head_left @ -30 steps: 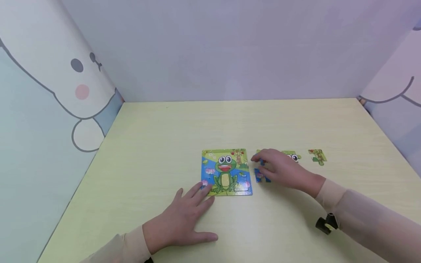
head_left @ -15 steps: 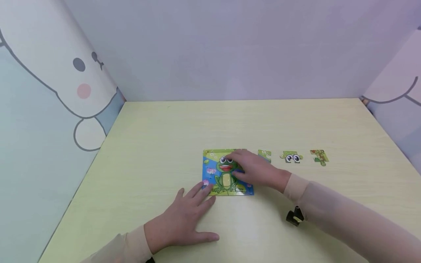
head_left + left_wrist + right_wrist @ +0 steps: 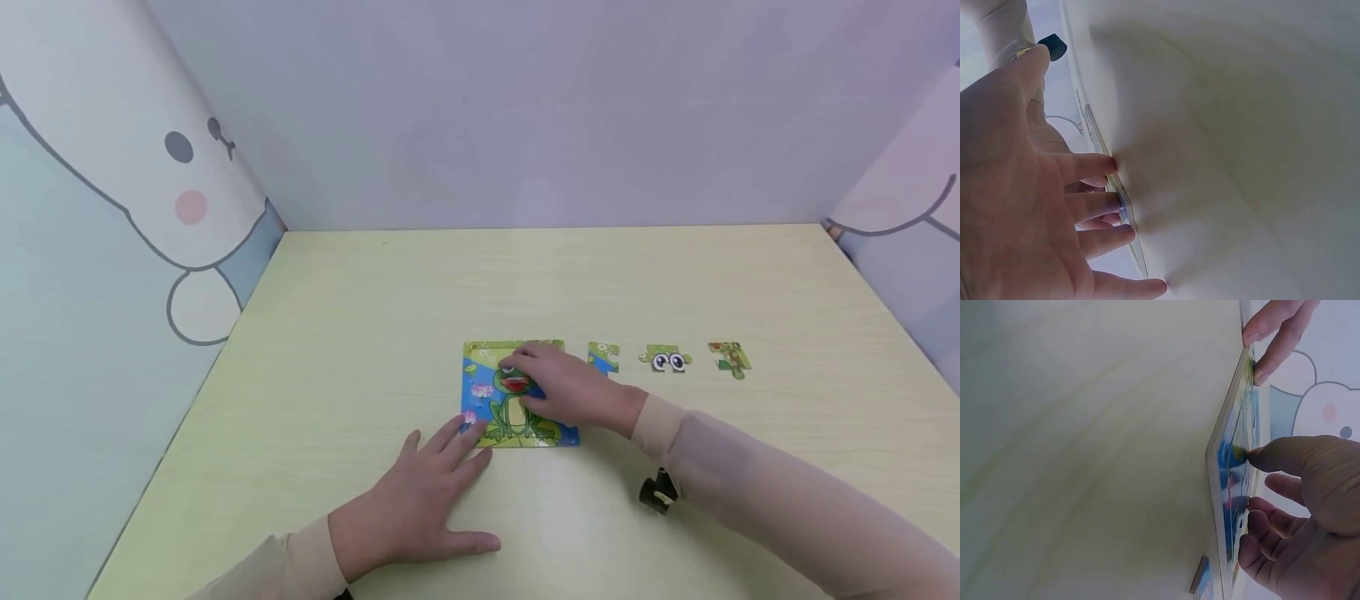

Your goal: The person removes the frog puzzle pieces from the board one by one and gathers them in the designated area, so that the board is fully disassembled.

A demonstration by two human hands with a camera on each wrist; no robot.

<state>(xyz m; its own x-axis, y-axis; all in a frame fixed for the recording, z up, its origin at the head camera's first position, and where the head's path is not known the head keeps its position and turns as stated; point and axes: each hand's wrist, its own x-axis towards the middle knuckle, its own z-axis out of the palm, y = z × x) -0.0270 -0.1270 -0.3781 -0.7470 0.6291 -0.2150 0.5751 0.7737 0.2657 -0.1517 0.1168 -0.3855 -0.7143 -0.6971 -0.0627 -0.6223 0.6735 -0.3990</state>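
left hand [image 3: 416, 510] with fingers spread at frog puzzle [image 3: 491, 390], right hand [image 3: 573, 387] over it, can't tell if it's pinching, three pieces [image 3: 667, 360] toward worktop's right edge [image 3: 883, 310]

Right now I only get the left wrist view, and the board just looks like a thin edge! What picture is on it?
Observer: In the head view, the board shows a green frog.
Operator: Cool! Are any pieces off it?
Observer: Yes, an eyes piece lies on the table, to the board's right.
Operator: Anything else loose, closer to the board?
Observer: The right wrist view shows a blue piece with some pink, near the board's edge.
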